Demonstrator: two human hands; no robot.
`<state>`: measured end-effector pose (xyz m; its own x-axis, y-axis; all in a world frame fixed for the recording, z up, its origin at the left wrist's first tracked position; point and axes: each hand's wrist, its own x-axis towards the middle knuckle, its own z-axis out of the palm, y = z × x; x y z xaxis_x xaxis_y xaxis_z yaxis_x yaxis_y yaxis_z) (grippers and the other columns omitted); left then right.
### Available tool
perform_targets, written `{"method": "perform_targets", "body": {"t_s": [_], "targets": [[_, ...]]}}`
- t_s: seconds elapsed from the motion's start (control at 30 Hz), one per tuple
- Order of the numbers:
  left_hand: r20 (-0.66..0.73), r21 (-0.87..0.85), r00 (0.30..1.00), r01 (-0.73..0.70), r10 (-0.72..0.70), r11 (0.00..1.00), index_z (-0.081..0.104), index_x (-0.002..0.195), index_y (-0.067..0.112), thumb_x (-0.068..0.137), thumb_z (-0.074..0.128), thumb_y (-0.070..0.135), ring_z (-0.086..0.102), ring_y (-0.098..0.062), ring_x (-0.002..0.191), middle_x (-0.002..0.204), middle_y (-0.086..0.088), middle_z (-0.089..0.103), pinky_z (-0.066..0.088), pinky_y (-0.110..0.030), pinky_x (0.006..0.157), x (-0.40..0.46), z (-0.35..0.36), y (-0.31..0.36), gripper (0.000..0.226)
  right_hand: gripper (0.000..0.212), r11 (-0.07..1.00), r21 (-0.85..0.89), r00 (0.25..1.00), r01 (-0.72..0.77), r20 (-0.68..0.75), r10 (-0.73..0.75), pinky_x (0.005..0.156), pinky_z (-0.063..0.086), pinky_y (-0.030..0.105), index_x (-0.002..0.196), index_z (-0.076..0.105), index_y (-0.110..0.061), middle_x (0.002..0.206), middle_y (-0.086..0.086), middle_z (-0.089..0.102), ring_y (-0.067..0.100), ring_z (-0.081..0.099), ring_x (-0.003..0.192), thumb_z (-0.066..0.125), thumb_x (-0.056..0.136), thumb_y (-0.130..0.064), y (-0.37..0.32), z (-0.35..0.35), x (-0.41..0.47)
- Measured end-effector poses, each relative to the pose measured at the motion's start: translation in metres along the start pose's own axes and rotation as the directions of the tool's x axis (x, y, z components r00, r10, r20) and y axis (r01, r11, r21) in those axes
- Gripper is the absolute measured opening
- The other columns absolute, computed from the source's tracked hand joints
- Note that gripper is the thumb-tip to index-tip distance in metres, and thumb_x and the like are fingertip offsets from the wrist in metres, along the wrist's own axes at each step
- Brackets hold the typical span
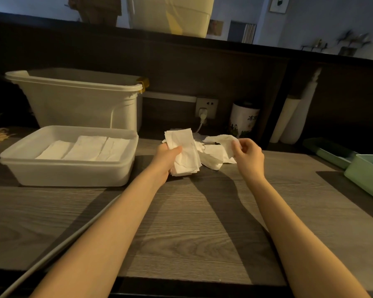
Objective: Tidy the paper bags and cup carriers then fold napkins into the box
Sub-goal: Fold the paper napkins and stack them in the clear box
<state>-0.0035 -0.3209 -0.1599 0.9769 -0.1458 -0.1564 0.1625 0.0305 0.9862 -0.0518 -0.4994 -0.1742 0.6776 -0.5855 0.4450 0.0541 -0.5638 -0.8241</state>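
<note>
We grip a folded napkin stack (184, 153) in our left hand (167, 157), thumb clamped on top so the layers stay aligned. Our right hand (249, 157) pinches a loose napkin (221, 139) off the pile (211, 157). The box (69, 171) sits just left, three folded napkins (86, 148) inside.

1 head-worn view, forward and down, close over the wooden counter (181, 222)

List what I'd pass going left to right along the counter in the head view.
Box with folded napkins → left hand gripping a napkin stack → right hand pinching a loose napkin → green tray.
</note>
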Motion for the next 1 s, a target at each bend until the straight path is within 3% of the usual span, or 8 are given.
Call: {"method": "perform_targets", "body": {"t_s": [0.1,0.2,0.33,0.43,0.57,0.7,0.83,1.0], "targets": [[-0.013,-0.004,1.000,-0.004,0.004,1.000,0.043,0.132,0.012,0.096,0.049,0.015,0.053,-0.027,0.115,0.128,-0.010,0.053,0.046,-0.036,0.084,0.001,-0.001,-0.002,0.036,0.023,0.963,0.256,0.996,-0.078,0.065,0.064,0.079,0.057,0.032,0.109,0.061,-0.009,0.096,0.002,0.064,0.016,0.062,0.093,0.052,0.094,-0.025,-0.014,-0.004,-0.002],[-0.016,-0.030,1.000,0.002,-0.002,1.000,0.042,0.132,0.012,0.096,0.048,0.015,0.054,-0.026,0.111,0.124,-0.010,0.054,0.047,-0.037,0.085,0.001,-0.002,-0.003,0.037,0.023,0.885,0.433,0.977,-0.171,0.190,0.095,0.071,0.056,0.025,0.113,0.061,-0.010,0.101,0.007,0.065,0.018,0.064,0.091,0.052,0.095,-0.023,-0.026,-0.009,-0.004],[0.050,-0.146,0.993,0.111,-0.104,0.983,0.040,0.125,0.013,0.099,0.042,0.015,0.055,-0.025,0.097,0.108,-0.008,0.054,0.049,-0.041,0.083,-0.002,-0.002,-0.001,0.027,0.021,0.783,0.533,0.915,-0.320,0.390,0.108,0.072,0.057,0.024,0.114,0.061,-0.012,0.096,0.007,0.068,0.014,0.066,0.081,0.048,0.098,-0.019,-0.033,-0.008,-0.010],[0.215,-0.290,0.966,0.201,-0.141,0.936,0.050,0.113,0.016,0.101,0.035,0.023,0.060,-0.021,0.085,0.095,-0.007,0.060,0.052,-0.037,0.073,-0.008,0.001,0.001,0.020,0.025,0.831,0.437,0.884,-0.344,0.450,0.129,0.068,0.057,0.022,0.118,0.059,-0.009,0.098,0.007,0.067,0.013,0.067,0.081,0.049,0.097,-0.019,-0.034,-0.001,-0.018],[0.309,-0.301,0.945,0.207,-0.110,0.931,0.055,0.110,0.021,0.098,0.030,0.048,0.063,-0.023,0.090,0.101,-0.007,0.064,0.053,-0.037,0.075,-0.005,0.001,0.000,0.040,0.033,0.849,0.336,0.835,-0.408,0.512,0.199,0.071,0.058,0.026,0.123,0.055,-0.008,0.116,0.010,0.062,0.021,0.065,0.097,0.052,0.095,-0.025,-0.031,0.003,-0.021],[0.194,-0.087,0.980,0.050,-0.032,0.995,0.045,0.129,0.013,0.096,0.049,0.020,0.059,-0.019,0.092,0.100,-0.001,0.058,0.052,-0.033,0.074,-0.006,0.002,-0.002,0.034,0.049,0.895,0.272,0.820,-0.354,0.551,0.157,0.085,0.056,0.035,0.130,0.049,-0.016,0.126,0.007,0.053,0.025,0.057,0.111,0.064,0.085,-0.031,-0.031,-0.001,-0.019],[0.231,0.195,0.969,-0.135,0.089,0.971,0.043,0.134,0.013,0.094,0.050,0.014,0.054,-0.024,0.111,0.123,-0.007,0.055,0.047,-0.041,0.092,-0.004,0.004,-0.005,0.041,0.057,0.904,0.188,0.804,-0.384,0.550,0.227,0.090,0.051,0.039,0.131,0.049,-0.017,0.128,0.008,0.052,0.025,0.055,0.112,0.053,0.086,-0.052,-0.032,-0.002,-0.018],[0.321,0.229,0.931,-0.257,0.176,0.939,0.048,0.130,0.015,0.095,0.049,0.017,0.058,-0.016,0.102,0.118,-0.004,0.060,0.050,-0.034,0.084,-0.005,0.005,-0.006,0.035,0.038,0.993,0.031,0.885,-0.110,0.458,0.084,0.066,0.051,0.020,0.119,0.056,-0.016,0.112,0.005,0.061,0.015,0.061,0.092,0.067,0.085,-0.028,-0.034,-0.003,-0.022]]}}
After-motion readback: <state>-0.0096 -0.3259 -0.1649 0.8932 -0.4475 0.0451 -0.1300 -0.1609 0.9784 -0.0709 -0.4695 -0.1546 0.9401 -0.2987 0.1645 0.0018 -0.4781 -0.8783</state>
